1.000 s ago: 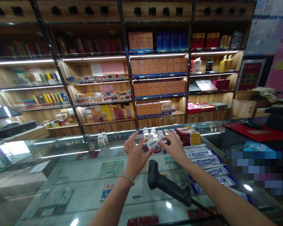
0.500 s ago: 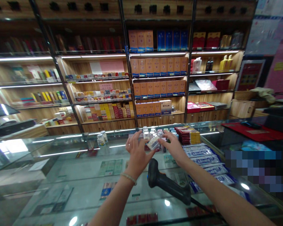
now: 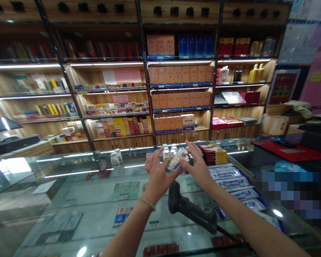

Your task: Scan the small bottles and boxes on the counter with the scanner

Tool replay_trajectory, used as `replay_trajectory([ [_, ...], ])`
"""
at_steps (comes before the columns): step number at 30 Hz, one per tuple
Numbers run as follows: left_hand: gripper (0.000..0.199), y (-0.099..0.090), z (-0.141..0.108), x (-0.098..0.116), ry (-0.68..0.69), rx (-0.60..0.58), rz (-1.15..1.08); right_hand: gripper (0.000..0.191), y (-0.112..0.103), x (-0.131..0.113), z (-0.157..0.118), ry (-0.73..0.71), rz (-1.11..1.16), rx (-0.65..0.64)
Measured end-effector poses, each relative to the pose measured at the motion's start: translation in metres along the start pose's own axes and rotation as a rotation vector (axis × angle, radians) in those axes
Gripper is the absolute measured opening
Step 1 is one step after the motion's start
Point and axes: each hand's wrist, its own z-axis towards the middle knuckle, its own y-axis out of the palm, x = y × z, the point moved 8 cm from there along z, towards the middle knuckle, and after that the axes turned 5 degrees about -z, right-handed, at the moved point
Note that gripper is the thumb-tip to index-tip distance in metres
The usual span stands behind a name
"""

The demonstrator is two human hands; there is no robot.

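Note:
A small clear bottle with pale contents (image 3: 176,161) is tilted between my two hands above the glass counter. My left hand (image 3: 158,170) grips its left side with thumb and fingers. At its right end, my right hand (image 3: 198,166) holds it with the thumb, other fingers raised. Just behind stand several small white-capped bottles (image 3: 166,153), partly hidden by my hands. A black handheld scanner (image 3: 189,208) lies on the counter below my hands, its cable running to the lower right.
Two small bottles (image 3: 115,158) stand apart at the left. Right of my hands are stacked red and yellow packs (image 3: 216,155) and a row of blue-white packets (image 3: 234,182). A red mat (image 3: 291,150) lies farther right; stocked shelves (image 3: 180,87) rise behind.
The held bottle has turned: its barcode label faced me and now its clear side with pale contents shows. My right hand's fingers have lifted slightly.

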Motion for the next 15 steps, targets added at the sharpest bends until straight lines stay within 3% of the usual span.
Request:
replay_trajectory([
  [4,0.05,0.007,0.0,-0.002,-0.03,-0.091,-0.06,0.032,-0.003,-0.01,-0.001,-0.091,-0.059,-0.002],
  [9,0.038,0.013,-0.001,-0.002,-0.014,-0.229,-0.183,0.031,-0.001,-0.008,-0.002,-0.135,-0.078,-0.046],
  [15,0.029,0.008,0.001,-0.01,-0.053,-0.224,-0.22,0.034,0.0,-0.003,0.001,-0.147,-0.068,-0.088],
])
